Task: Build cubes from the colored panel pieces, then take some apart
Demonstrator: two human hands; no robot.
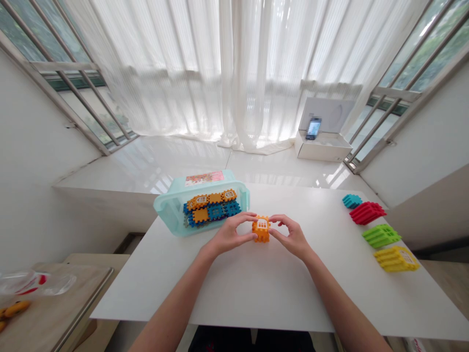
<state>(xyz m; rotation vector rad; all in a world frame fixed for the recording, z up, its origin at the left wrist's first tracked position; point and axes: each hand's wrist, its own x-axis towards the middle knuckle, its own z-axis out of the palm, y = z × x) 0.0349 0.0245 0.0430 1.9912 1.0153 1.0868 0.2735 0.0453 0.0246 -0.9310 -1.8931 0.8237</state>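
Between my two hands stands a small orange stack of notched plastic building tiles (261,234), its top tile bearing a white window grid. My left hand (233,231) grips its left side, thumb low and fingers at the upper edge. From the right, my right hand (292,236) pinches it between thumb and index finger. Just left of my left hand, a pale turquoise plastic tub (169,215) lies tipped with its opening towards me. Inside it are rows of orange tiles (215,198) and blue tiles (217,211), some with white window grids.
Along the right of the white table (256,288) lie turquoise (352,201), red (367,213), green (381,235) and yellow (395,258) tile stacks. A white box (322,150) with a phone (313,129) stands on the ledge. A plastic bottle (36,283) lies at the lower left.
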